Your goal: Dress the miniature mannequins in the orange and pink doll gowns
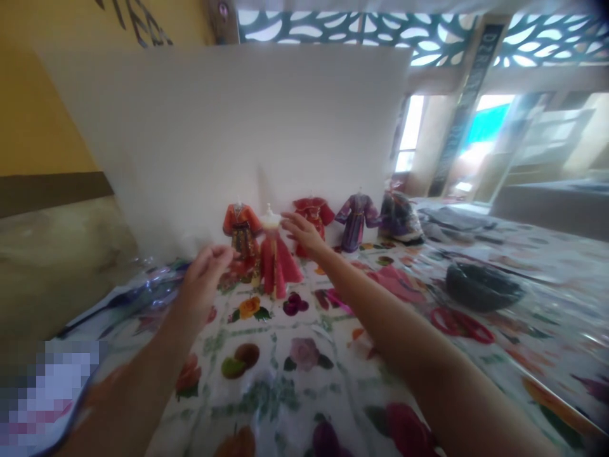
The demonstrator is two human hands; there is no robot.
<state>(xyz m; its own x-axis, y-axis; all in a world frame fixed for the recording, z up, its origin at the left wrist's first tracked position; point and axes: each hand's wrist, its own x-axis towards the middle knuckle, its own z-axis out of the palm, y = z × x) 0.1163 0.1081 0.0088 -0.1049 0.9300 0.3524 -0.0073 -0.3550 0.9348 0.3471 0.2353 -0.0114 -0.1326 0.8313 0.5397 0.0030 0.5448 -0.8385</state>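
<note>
A small dress form [270,220] with a white top stands on the flowered tablecloth, wearing a pink-red skirt [281,263]. My right hand [303,232] is beside its upper right, fingers stretched out. To the lower left of the form is my left hand [209,263], its fingers curled with thumb and fingertips together; whether something small is between them is too blurred to tell. Behind stand an orange robe [242,222], a red dress [314,212] and a purple robe [353,222] on small forms.
A white board [238,127] rises behind the dresses. Right of my right arm lie pink cloth [397,282], red-handled scissors [461,325] and a dark bowl-like object [483,287]. A dark bagged item [400,216] stands at the back right. Plastic wrapping [159,282] lies at left.
</note>
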